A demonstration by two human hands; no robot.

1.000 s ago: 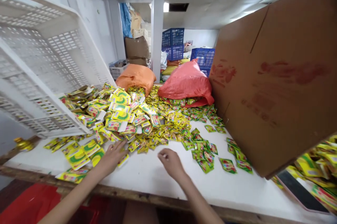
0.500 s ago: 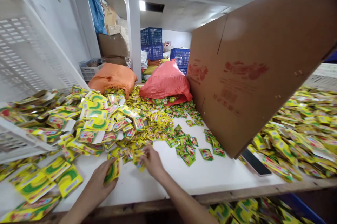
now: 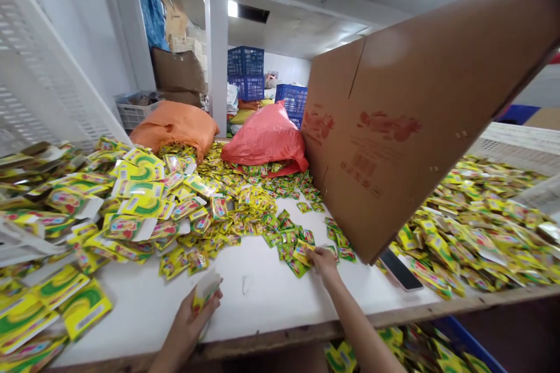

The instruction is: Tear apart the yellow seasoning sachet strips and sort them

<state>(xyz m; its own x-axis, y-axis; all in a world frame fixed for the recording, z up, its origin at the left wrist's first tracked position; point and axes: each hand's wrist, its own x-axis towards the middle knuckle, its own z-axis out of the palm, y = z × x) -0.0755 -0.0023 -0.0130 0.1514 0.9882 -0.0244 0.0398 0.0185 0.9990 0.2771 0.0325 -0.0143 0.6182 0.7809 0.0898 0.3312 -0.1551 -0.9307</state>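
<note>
My left hand (image 3: 195,314) is wrapped round a small yellow and green box (image 3: 206,290), held above the white table (image 3: 258,309) near its front edge. Further right, my right hand (image 3: 322,262) pinches a yellow sachet (image 3: 303,252) over a small group of green sachets (image 3: 286,236). A large heap of yellow sachets (image 3: 249,204) lies beyond both hands. To the left, flat yellow boxes (image 3: 140,189) are piled up, and more of them (image 3: 85,309) lie at the near left.
A big cardboard box (image 3: 371,128) leans at the right, with a phone (image 3: 401,269) by its lower corner. Orange (image 3: 175,125) and red (image 3: 266,136) sacks stand behind the heap. White crates flank the table; more yellow boxes (image 3: 472,239) fill the right side.
My right hand has moved right, from the yellow heap to the green sachets, with a yellow sachet in it. My left hand has shifted right and turned its box. The view has swung slightly right.
</note>
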